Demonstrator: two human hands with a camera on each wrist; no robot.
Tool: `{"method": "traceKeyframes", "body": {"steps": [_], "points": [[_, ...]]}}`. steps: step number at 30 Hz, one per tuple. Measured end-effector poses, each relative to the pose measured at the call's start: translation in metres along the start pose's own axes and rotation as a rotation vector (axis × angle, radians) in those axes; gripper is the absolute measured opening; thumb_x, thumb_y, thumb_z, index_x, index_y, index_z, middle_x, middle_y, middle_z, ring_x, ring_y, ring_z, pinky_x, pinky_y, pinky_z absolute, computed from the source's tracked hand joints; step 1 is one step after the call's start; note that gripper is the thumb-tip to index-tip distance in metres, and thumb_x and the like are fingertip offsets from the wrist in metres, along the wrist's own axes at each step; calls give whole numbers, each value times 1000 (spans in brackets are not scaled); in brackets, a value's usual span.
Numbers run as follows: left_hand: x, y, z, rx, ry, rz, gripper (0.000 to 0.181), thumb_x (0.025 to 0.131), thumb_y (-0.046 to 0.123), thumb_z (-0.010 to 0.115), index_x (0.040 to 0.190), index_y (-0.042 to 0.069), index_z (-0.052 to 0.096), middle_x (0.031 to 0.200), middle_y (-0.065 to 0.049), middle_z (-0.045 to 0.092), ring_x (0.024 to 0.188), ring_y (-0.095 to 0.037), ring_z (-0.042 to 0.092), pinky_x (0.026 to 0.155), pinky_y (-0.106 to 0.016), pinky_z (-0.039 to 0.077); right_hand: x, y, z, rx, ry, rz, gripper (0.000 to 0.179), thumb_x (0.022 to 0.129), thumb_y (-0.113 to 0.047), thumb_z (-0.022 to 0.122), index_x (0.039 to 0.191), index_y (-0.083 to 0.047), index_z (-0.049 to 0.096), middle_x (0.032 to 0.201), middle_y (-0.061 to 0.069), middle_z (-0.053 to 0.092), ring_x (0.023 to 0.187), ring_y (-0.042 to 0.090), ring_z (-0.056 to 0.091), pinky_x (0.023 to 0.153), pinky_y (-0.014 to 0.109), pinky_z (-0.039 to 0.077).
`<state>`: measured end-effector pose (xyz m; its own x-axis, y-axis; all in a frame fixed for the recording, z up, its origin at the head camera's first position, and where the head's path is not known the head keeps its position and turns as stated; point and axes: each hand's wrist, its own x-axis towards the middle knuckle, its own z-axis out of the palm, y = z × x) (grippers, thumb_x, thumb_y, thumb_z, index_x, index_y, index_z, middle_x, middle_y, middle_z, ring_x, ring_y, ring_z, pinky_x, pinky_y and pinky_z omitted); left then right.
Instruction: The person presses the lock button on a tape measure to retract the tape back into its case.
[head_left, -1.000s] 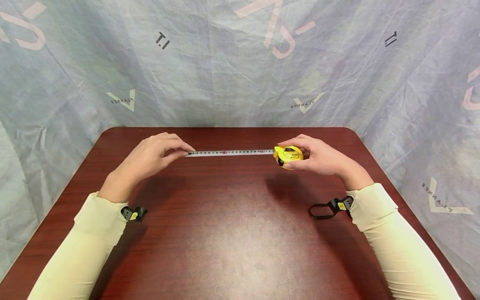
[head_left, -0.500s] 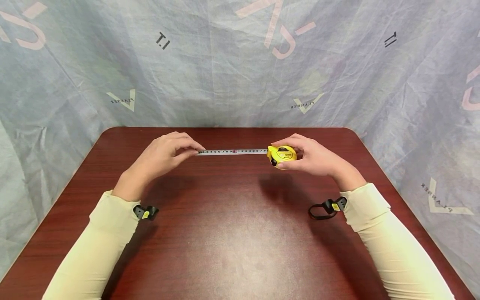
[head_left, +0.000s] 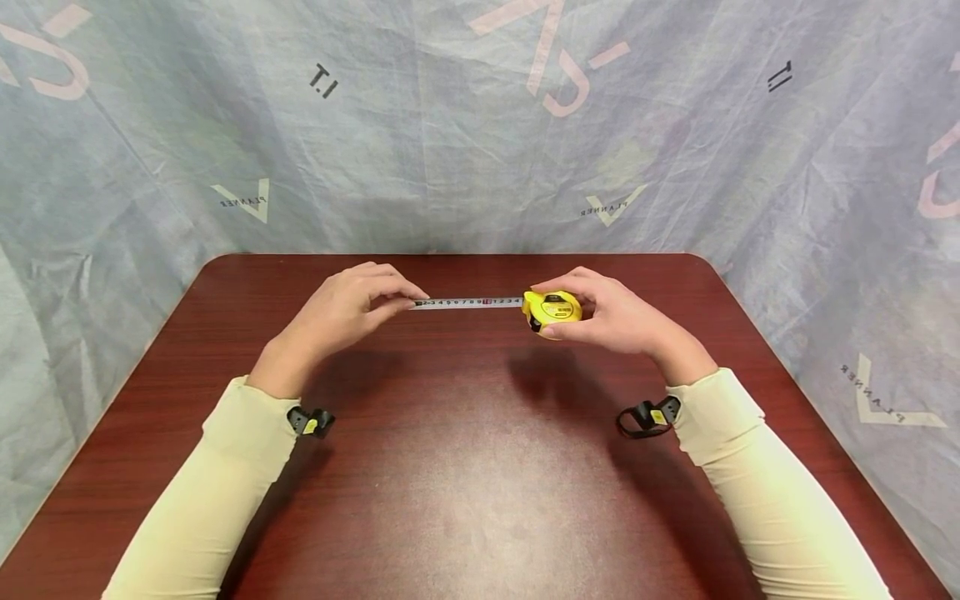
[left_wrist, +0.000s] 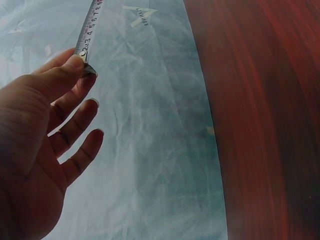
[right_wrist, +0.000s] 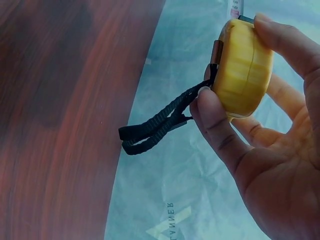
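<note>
In the head view, a yellow tape measure (head_left: 558, 311) is held above the table by my right hand (head_left: 626, 317), thumb on the near side and fingers on the far side. A short stretch of white blade (head_left: 468, 303) runs level and straight from the case to my left hand (head_left: 341, 312), which pinches its end between thumb and finger. In the left wrist view, the metal hook (left_wrist: 89, 70) shows at the fingertips, and the other fingers spread loosely. A black wrist strap (right_wrist: 157, 120) dangles from the case in the right wrist view.
Below both hands lies a reddish-brown wooden table (head_left: 450, 467), with their shadows on it. A grey printed cloth (head_left: 450, 150) hangs behind and beside the table. Black wrist cameras sit at both cuffs, the right one (head_left: 648, 415) with a loop.
Both hands have come closer together, the left moving right and the right moving left. The visible blade between them has shortened into the case. Both grips stay the same.
</note>
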<state>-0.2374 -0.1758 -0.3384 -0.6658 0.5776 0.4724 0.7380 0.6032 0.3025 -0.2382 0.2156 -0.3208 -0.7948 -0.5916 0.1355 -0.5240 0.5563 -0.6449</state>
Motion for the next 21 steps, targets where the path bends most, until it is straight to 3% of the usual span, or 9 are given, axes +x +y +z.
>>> {"method": "traceKeyframes", "body": {"steps": [21], "points": [[24, 16, 22, -27, -60, 1, 22, 97, 17, 75, 117, 27, 78, 106, 16, 68, 99, -8, 60, 85, -34, 48, 17, -15, 23, 49, 12, -30, 53, 85, -33, 87, 135, -29, 68, 119, 1, 56, 91, 20, 63, 79, 38, 56]]}}
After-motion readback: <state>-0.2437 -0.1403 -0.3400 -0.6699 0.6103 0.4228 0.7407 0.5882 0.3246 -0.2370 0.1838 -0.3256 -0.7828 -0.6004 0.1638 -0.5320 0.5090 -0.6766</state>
